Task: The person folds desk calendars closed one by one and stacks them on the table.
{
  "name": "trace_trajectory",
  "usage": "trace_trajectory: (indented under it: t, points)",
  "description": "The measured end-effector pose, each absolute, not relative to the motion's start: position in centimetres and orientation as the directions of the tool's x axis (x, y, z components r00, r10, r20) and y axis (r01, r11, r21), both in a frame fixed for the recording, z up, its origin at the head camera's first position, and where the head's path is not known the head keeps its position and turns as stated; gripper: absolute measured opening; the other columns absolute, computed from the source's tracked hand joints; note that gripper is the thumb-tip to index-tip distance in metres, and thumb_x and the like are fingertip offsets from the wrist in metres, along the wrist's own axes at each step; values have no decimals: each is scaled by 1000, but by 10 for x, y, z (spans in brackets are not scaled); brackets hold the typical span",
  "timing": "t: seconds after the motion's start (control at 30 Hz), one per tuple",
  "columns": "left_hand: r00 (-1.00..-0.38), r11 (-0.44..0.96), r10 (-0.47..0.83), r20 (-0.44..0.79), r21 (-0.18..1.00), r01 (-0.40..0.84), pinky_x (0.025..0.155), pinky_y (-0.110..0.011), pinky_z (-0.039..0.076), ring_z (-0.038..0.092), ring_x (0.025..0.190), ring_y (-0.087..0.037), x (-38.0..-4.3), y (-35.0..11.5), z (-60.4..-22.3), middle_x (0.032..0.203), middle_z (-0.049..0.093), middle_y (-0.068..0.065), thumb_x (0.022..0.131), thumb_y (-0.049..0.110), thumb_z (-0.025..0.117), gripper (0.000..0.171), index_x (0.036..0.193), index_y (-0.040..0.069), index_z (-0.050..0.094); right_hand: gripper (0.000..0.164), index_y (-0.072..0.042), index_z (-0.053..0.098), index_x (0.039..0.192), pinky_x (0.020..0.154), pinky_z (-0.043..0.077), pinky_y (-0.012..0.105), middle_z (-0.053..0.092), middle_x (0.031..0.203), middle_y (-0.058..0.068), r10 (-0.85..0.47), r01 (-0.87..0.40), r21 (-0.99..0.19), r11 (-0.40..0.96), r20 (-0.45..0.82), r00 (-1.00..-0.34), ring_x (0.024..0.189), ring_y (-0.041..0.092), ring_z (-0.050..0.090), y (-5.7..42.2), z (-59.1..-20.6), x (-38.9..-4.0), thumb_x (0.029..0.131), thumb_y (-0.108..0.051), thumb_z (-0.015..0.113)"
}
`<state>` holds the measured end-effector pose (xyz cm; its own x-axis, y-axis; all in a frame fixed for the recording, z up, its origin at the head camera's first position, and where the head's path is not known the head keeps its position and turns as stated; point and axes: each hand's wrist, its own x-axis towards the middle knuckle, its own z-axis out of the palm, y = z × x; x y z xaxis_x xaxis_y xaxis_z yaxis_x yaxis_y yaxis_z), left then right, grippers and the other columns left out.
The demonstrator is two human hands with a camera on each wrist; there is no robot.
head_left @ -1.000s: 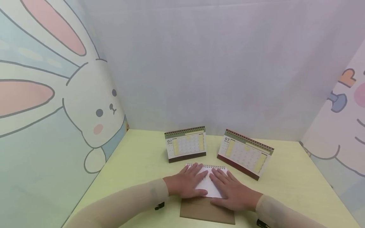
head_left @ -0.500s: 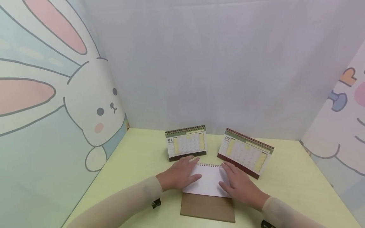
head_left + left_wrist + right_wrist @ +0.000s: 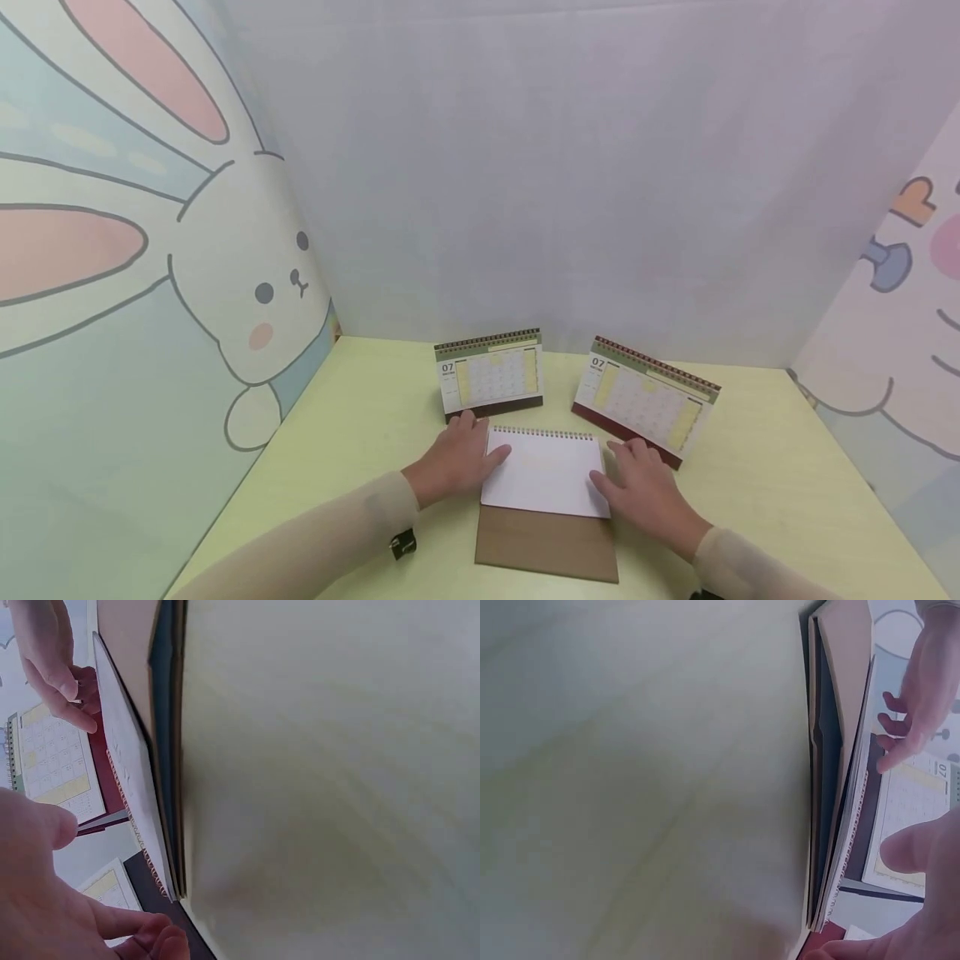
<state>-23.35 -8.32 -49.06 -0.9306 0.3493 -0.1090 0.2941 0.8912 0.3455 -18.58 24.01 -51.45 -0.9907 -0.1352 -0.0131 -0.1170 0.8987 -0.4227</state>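
A desk calendar, folded down flat, lies at the front of the table. Its blank white page (image 3: 547,475) is uppermost, spiral binding at the far edge, and its brown cardboard base (image 3: 546,546) sticks out toward me. Beside the left edge is my left hand (image 3: 453,460), fingers loosely bent, thumb by the page. My right hand (image 3: 652,496) is at the right edge in a similar pose. Both wrist views show the layered cardboard edge (image 3: 165,750) side-on; neither the left hand (image 3: 45,892) nor the right hand (image 3: 930,900) grips it.
Two desk calendars stand behind, both showing 07: one with a black base (image 3: 491,375) at the left, one with a red base (image 3: 645,400) angled at the right. A pale yellow table (image 3: 360,400) meets a plain back wall (image 3: 525,167) and cartoon-printed side walls (image 3: 240,250).
Both hands, spread flat on the white page a second ago, have lifted and moved apart to its left and right edges. The page is now uncovered; the calendars have stayed put.
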Motion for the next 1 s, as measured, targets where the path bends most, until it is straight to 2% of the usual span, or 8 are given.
trace_trajectory:
  t: [0.13,0.33,0.5,0.7,1.0]
  points:
    - [-931,893,342,-126,353,280,98,-49,57,53,109,-27,-230,-84,-495,125,59,-16,119,58,62,72,144,-9,72,72,11,68,152,94,56,55,68,130,21,-133,-106,-417,903,-36,-990,113,34,62,241,-519,-185,111,-47,79]
    - [-930,877,337,-144,408,254,96,-48,56,52,110,-26,-225,-83,-501,125,59,-13,118,59,62,71,148,-4,73,71,11,70,149,88,50,46,64,122,17,-131,-89,-423,902,-71,-989,107,30,57,240,-522,-183,111,-48,79]
    - [-929,864,346,-131,430,262,91,-43,51,50,107,-25,-222,-82,-502,122,56,-11,118,57,63,67,152,1,72,71,12,70,149,88,52,48,65,124,18,-139,-93,-434,896,-75,-987,109,30,58,238,-522,-183,111,-47,78]
    - [-932,868,337,-132,427,253,91,-43,51,50,109,-24,-221,-83,-504,122,56,-11,117,58,62,71,153,-3,70,72,11,70,150,92,54,51,66,127,17,-130,-71,-448,891,-104,-986,112,30,60,234,-521,-183,110,-48,78]
    - [-936,823,323,-140,531,205,87,-42,47,48,110,-25,-222,-83,-506,123,55,-11,117,56,62,65,144,-2,74,69,14,71,147,91,56,50,66,128,20,-112,-41,-533,845,-100,-989,113,31,63,233,-521,-186,110,-44,79]
